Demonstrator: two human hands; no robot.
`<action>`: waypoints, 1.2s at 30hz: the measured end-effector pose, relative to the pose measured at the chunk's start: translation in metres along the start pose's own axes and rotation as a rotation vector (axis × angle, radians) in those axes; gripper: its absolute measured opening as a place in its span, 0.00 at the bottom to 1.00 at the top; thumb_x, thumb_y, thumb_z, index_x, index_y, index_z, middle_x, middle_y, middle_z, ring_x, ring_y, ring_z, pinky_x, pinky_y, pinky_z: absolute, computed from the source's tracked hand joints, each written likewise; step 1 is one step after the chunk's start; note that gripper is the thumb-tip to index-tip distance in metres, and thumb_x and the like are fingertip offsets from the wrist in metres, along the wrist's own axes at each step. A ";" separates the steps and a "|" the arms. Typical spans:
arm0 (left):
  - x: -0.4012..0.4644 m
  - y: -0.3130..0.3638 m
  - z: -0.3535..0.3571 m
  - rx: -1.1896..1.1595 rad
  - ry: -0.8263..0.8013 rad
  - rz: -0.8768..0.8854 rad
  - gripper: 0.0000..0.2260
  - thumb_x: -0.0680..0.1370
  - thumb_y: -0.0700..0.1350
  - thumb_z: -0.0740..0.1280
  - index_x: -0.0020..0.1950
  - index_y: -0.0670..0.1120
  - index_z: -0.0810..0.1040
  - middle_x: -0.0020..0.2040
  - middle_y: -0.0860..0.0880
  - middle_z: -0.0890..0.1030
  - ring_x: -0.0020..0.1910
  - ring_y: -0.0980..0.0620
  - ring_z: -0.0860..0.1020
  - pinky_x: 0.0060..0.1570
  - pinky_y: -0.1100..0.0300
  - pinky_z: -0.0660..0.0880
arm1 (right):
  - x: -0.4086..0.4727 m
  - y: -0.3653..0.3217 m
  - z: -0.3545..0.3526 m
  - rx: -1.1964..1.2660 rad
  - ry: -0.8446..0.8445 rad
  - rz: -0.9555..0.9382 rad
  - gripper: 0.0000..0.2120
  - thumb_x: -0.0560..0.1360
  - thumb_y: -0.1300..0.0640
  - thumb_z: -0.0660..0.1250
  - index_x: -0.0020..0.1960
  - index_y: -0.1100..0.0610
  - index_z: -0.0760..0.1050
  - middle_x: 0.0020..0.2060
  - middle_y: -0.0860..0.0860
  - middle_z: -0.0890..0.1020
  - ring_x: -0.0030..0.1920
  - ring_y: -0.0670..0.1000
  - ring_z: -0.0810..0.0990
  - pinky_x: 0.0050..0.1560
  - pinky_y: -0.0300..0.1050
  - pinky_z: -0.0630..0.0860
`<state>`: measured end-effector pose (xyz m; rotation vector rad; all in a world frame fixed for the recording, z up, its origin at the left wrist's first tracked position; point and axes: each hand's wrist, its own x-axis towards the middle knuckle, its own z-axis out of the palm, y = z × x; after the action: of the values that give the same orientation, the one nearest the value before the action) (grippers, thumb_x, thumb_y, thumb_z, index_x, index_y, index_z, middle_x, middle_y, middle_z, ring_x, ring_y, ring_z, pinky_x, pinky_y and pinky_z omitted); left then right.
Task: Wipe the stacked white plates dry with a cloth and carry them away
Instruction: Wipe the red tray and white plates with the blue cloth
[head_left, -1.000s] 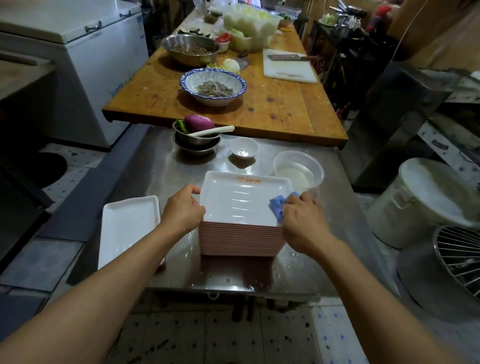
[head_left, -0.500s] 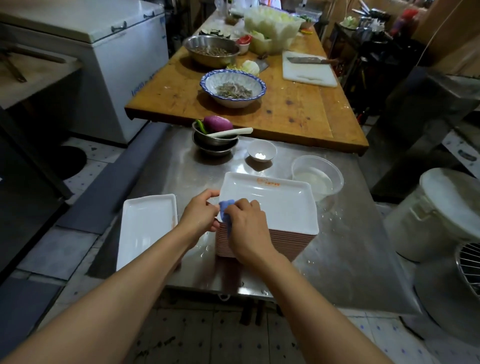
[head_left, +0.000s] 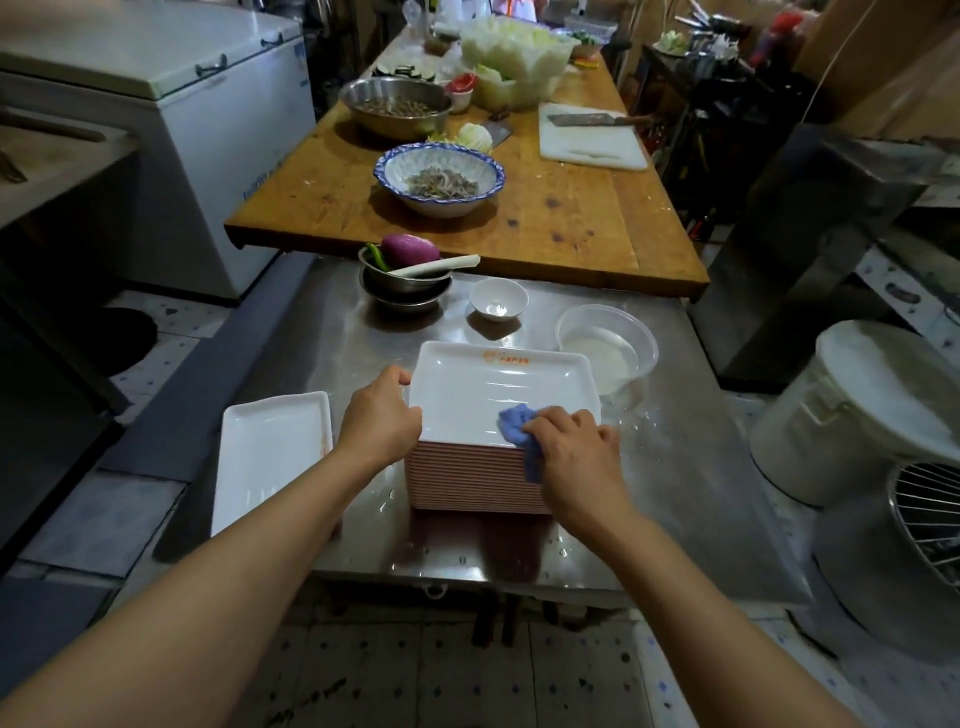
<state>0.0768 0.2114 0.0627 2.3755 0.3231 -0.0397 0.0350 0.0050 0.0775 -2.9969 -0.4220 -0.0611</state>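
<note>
Pressing a blue cloth (head_left: 514, 423) onto the top plate's near right corner, the right hand (head_left: 574, 457) is gripping it; the left hand (head_left: 382, 415) is clutching the plate stack's (head_left: 475, 480) left edge mid-desk (head_left: 691, 478), with unwiped plate lying far-left of the cloth.

Dim room, soft glare on the steel bench (head_left: 332, 332), dark shadowed corners, wide-angle bending at edges, slight blur throughout

It was a working restaurant kitchen: a stainless-steel prep table (head_left: 311, 332), a long wooden worktop (head_left: 571, 218) with a cleaver on a white cutting board (head_left: 592, 140), and a white chest freezer (head_left: 171, 104).
</note>
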 end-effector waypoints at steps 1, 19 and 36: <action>0.000 0.000 0.001 0.004 0.006 -0.005 0.14 0.75 0.41 0.65 0.60 0.48 0.71 0.43 0.48 0.77 0.44 0.47 0.77 0.41 0.57 0.72 | -0.004 0.008 -0.003 -0.028 -0.001 0.024 0.19 0.74 0.61 0.62 0.63 0.50 0.68 0.63 0.46 0.70 0.60 0.52 0.68 0.55 0.48 0.61; -0.041 0.047 0.035 0.646 0.024 0.684 0.13 0.76 0.54 0.65 0.54 0.48 0.81 0.50 0.51 0.76 0.53 0.51 0.72 0.39 0.58 0.69 | -0.016 0.046 -0.047 0.668 0.364 0.190 0.13 0.74 0.70 0.61 0.33 0.61 0.76 0.24 0.40 0.74 0.31 0.35 0.77 0.34 0.25 0.70; -0.037 0.083 -0.020 0.349 0.324 0.818 0.05 0.77 0.44 0.67 0.44 0.42 0.76 0.34 0.45 0.79 0.30 0.45 0.77 0.26 0.61 0.65 | -0.015 0.052 -0.068 0.784 0.549 0.391 0.05 0.75 0.62 0.66 0.50 0.55 0.76 0.45 0.51 0.77 0.47 0.50 0.75 0.45 0.39 0.69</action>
<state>0.0602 0.1582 0.1377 2.6774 -0.5671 0.7232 0.0334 -0.0568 0.1382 -2.1131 0.1753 -0.5268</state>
